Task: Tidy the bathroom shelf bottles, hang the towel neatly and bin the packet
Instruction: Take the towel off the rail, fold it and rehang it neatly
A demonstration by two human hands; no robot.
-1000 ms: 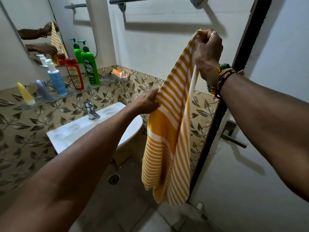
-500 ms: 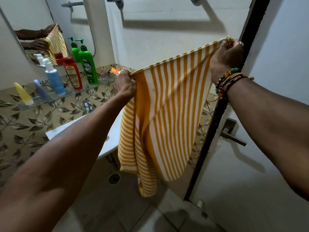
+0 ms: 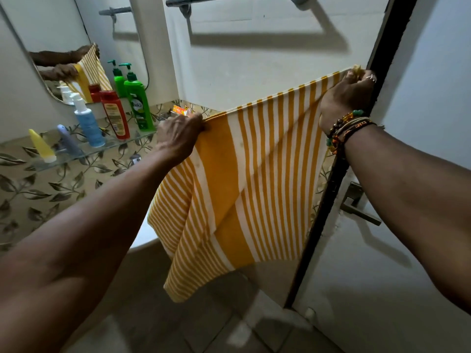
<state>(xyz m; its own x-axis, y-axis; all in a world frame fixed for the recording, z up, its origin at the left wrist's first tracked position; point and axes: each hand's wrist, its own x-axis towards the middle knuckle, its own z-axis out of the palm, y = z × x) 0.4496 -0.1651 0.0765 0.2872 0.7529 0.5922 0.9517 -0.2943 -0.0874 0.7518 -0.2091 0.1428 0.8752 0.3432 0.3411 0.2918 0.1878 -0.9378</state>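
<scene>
A yellow and white striped towel (image 3: pixel 254 179) is stretched out in front of me, its top edge taut and slanting up to the right. My left hand (image 3: pixel 178 136) grips the left corner and my right hand (image 3: pixel 346 95) grips the right corner. The towel rail (image 3: pixel 204 0) runs along the wall above, bare. On the glass shelf (image 3: pixel 142 137) stand a green pump bottle (image 3: pixel 139 103), a red bottle (image 3: pixel 114 114), a blue spray bottle (image 3: pixel 88 123), a grey tube (image 3: pixel 67 141) and a yellow tube (image 3: pixel 42 146). An orange packet (image 3: pixel 181 110) lies at the shelf's right end.
A white basin (image 3: pixel 145 238) sits under the shelf, mostly hidden by my left arm and the towel. A mirror (image 3: pixel 76 42) hangs above the shelf. The door (image 3: pixel 382 250) with a metal handle (image 3: pixel 356 207) stands at the right. Tiled floor lies below.
The towel hung bunched from my raised right hand; my left hand took its other corner and both hands pulled apart, spreading it flat. My right hand dropped lower and moved right.
</scene>
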